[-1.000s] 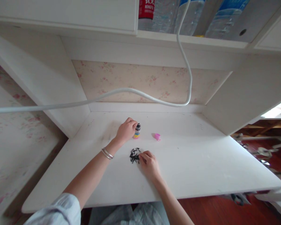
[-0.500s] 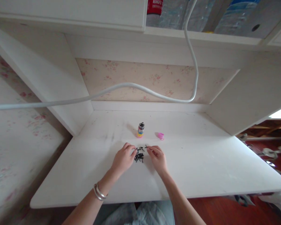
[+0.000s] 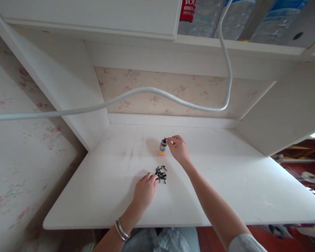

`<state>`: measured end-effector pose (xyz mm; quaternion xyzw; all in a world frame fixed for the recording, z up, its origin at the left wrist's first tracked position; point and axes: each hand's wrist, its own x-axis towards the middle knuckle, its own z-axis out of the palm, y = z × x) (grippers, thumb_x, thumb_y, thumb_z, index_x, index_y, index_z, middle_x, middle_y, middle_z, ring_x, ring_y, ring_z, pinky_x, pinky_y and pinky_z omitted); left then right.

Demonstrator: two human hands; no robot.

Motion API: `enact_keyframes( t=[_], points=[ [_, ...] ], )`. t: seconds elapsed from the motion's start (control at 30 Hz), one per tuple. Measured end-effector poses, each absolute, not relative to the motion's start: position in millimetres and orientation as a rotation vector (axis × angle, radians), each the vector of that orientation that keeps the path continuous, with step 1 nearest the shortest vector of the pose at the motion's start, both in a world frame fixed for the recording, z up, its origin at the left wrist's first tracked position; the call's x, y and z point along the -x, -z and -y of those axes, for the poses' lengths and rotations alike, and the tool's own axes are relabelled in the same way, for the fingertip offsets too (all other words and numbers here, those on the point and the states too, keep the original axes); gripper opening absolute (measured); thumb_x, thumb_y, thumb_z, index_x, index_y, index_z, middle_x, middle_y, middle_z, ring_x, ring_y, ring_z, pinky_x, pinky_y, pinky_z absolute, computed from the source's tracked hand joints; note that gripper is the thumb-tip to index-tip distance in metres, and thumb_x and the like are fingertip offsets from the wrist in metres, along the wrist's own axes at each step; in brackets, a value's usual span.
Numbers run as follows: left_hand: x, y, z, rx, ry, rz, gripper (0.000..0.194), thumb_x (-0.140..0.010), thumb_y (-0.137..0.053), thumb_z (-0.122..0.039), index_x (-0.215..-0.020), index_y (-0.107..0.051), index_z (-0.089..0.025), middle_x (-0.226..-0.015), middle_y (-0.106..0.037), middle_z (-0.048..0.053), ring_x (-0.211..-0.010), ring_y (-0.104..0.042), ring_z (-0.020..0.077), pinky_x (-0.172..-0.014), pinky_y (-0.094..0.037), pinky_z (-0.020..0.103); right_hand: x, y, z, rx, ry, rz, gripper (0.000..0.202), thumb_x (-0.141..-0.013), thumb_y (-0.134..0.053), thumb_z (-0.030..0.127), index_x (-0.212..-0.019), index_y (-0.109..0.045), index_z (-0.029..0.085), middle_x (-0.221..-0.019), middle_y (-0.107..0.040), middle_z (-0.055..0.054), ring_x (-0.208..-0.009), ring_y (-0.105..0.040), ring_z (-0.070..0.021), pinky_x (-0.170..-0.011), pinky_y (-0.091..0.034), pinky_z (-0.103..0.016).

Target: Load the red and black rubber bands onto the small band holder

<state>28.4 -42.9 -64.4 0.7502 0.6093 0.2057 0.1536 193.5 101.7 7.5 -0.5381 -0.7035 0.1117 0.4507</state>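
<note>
A small clear bottle (image 3: 162, 147) with a colourful label and a pink base stands upright on the white desk (image 3: 225, 189), black clips showing at its mouth. My right hand (image 3: 179, 149) is at the bottle's mouth, its thumb and fingers pinched on a black clip. Nearer to me lies a loose pile of black clips (image 3: 161, 174). The fingers of my left hand (image 3: 145, 189) are closed together at the pile's left edge; what they hold, if anything, is too small to make out.
A white cable (image 3: 147, 90) hangs across the view above the desk. Plastic bottles (image 3: 207, 17) stand on the upper shelf. White side panels border the desk at left and right.
My right hand has moved up from beside the pile to the bottle's mouth. My left hand has shifted slightly toward me. The pink cap is now hidden behind my right hand.
</note>
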Motion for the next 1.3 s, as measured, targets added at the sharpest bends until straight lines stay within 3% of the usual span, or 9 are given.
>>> enact_keyframes(
  t=[0.37, 0.63, 0.8, 1.3],
  points=[
    [-16.0, 66.7, 42.1, -1.885, -0.891, -1.635, 0.015, -0.087, -0.051, -0.019, -0.094, -0.063, -0.023, -0.097, -0.065, 0.002, -0.088, -0.062, 0.0140, -0.081, -0.049, 0.025, -196.3, -4.9, -107.1, 1.427, -0.102, 1.938, 0.024, -0.085, -0.053, 0.033, -0.093, -0.075, 0.028, -0.099, -0.063, -0.004, -0.087, -0.059, -0.0173, -0.077, -0.045, -0.029],
    [-13.5, 65.8, 38.8, -1.874, -0.926, -1.609, 0.022, -0.091, -0.044, -0.022, -0.093, -0.065, -0.021, -0.094, -0.066, 0.004, -0.087, -0.062, 0.0151, -0.080, -0.049, 0.027, -198.2, -17.2, -97.3, 1.489, 0.081, 2.217, 0.030, -0.086, -0.049, 0.026, -0.108, -0.068, 0.029, -0.109, -0.061, -0.005, -0.095, -0.054, -0.0209, -0.074, -0.045, -0.031],
    [-11.7, 63.4, 35.5, -1.864, -0.974, -1.610, 0.020, -0.090, -0.045, -0.023, -0.090, -0.065, -0.020, -0.092, -0.065, 0.004, -0.086, -0.062, 0.0156, -0.078, -0.048, 0.028, -196.3, -26.8, -89.4, 1.571, 0.182, 2.402, 0.040, -0.079, -0.049, 0.018, -0.116, -0.062, 0.028, -0.118, -0.056, -0.005, -0.101, -0.051, -0.0220, -0.076, -0.045, -0.031],
    [-0.4, 31.3, 8.4, -1.849, -1.169, -1.555, 0.020, -0.090, -0.048, -0.030, -0.092, -0.066, -0.020, -0.091, -0.066, 0.004, -0.080, -0.061, 0.0139, -0.072, -0.048, 0.025, -193.7, -33.2, -93.9, 1.622, 0.009, 2.508, 0.037, -0.082, -0.046, 0.019, -0.115, -0.061, 0.028, -0.119, -0.055, -0.006, -0.103, -0.054, -0.0220, -0.076, -0.045, -0.031]
  ],
)
